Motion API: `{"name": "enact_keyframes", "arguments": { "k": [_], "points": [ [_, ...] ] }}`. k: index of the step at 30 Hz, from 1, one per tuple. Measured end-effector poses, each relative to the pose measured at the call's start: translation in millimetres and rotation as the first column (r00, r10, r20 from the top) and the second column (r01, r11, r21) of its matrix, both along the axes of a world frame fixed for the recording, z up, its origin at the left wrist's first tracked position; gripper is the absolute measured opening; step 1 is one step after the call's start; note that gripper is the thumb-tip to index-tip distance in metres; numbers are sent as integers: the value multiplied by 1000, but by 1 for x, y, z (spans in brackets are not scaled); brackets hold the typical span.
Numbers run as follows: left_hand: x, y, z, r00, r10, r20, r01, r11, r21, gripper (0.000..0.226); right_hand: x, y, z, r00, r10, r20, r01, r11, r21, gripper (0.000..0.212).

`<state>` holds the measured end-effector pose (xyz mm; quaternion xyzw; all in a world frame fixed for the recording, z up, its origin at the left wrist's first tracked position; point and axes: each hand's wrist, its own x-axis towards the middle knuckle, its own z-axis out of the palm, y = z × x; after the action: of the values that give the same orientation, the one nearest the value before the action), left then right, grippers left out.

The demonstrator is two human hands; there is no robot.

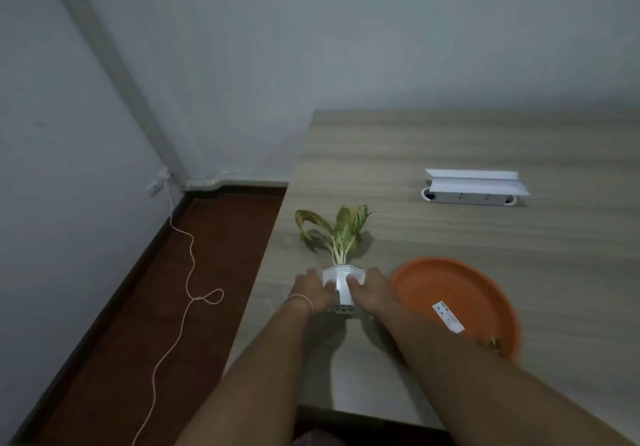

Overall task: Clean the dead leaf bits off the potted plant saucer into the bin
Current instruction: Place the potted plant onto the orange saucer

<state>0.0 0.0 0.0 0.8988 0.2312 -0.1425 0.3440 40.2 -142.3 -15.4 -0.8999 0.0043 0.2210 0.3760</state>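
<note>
holding the small white faceted plastic pot [343, 284] from both sides, the left hand [313, 291] and the right hand [372, 289] are each wrapped against a flank of it, fingers pressed to the white faces, so the pot is clamped between the two palms and not pinched by fingertips. it sits at about 6 o'clock on the pale wood-grain table [450, 147], close to the table's 9 o'clock edge; whether its base rests on the wood or is just lifted i cannot tell. the drooping yellow-green leafy plant [337, 229] rises from it toward 12 o'clock. the round orange plastic saucer [450, 283] lies at 3 o'clock of the pot, just beside the right hand, flat on the table with a white rectangular sticker [447, 316] in its well and a few brown dead leaf bits [491, 344] near its 5 o'clock rim, partly hidden by the right forearm. no bin is in view. the saucer looks light, thin and stiff, probably a little slick, so it should lift easily by the rim with one hand at each side and be kept level until tipped; the leaf bits look dry and weightless and could slide or blow off if it tilts early. the pot seems light but top-heavy, its stems soft, so hold the body, never the leaves. a white power strip with a folded white card [474, 186] lies at 1 o'clock, well apart.
</note>
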Motion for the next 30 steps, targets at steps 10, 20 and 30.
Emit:
{"name": "enact_keyframes", "arguments": {
  "k": [10, 20, 30],
  "points": [
    [15, -6, -41, 993, -107, 42, 111, 989, -93, 69, 16, 13, -25, 980, -181, -78, 190, 974, 121, 60],
    [9, -4, -31, 997, 18, 75, 10, 934, -358, 38, 7, -12, -23, 962, -117, -247, 212, 892, 400, 33],
    [35, -94, 11, 961, -15, 274, 142, 882, -450, 55, 22, -116, 17, 991, -134, -18, 124, 848, 515, 44]
  ]
}}
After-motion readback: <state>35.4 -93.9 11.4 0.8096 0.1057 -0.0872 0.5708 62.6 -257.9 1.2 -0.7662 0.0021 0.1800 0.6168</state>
